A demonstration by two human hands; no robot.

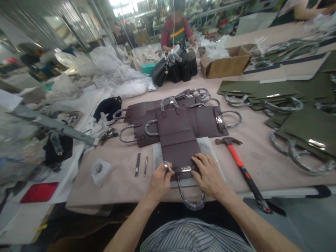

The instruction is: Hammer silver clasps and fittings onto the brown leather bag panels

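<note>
A dark brown leather bag panel (178, 134) lies flat in front of me, with a wrapped handle at each end and a shiny metal plate (186, 169) near its close edge. At the panel's lower left corner is my left hand (160, 178), its thumb and fingers pinched together; what they hold, if anything, is hidden. Something shiny and round, like a ring, shows at its index finger. My right hand (208, 175) rests with fingers spread on the panel's right edge, beside the plate. The near wrapped handle (193, 204) hangs past the table edge between my wrists.
To the right lies a claw hammer (240, 164), its grip past the table edge. A flat dark tool (137, 164) and a thin metal rod (146, 166) lie left. More brown panels (207, 120), green panels (309, 131), a cardboard box (227, 63) and a co-worker (177, 31) are beyond.
</note>
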